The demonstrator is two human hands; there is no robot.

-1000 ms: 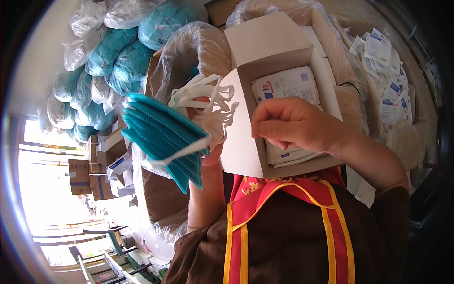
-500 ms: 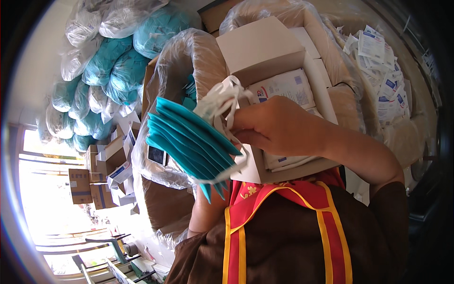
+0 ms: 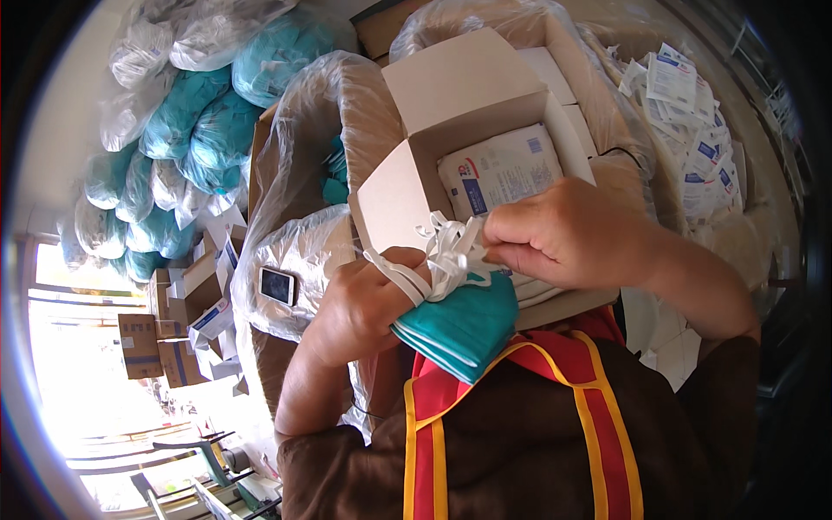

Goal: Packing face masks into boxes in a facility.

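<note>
Mask stack since half a second ago: the teal masks [image 3: 464, 322] have swung from left of centre to just below the middle, layers now closed together instead of fanned; the phone [image 3: 277, 286] at centre left is uncovered.
Left hand [image 3: 368, 299]: wrapped around the stack's left side, white ear loops [image 3: 452, 251] crossing its fingers.
Right hand [image 3: 568, 234]: thumb and fingers clenched together against the bunched loops; I cannot tell whether one is caught between them.
White carton [image 3: 468, 87]: upper centre, flaps open, flat packets [image 3: 503, 169] inside.
Upper left: filled clear bags [image 3: 227, 130], teal and whitish.
Upper right: loose white packets [image 3: 685, 95] heaped together.
</note>
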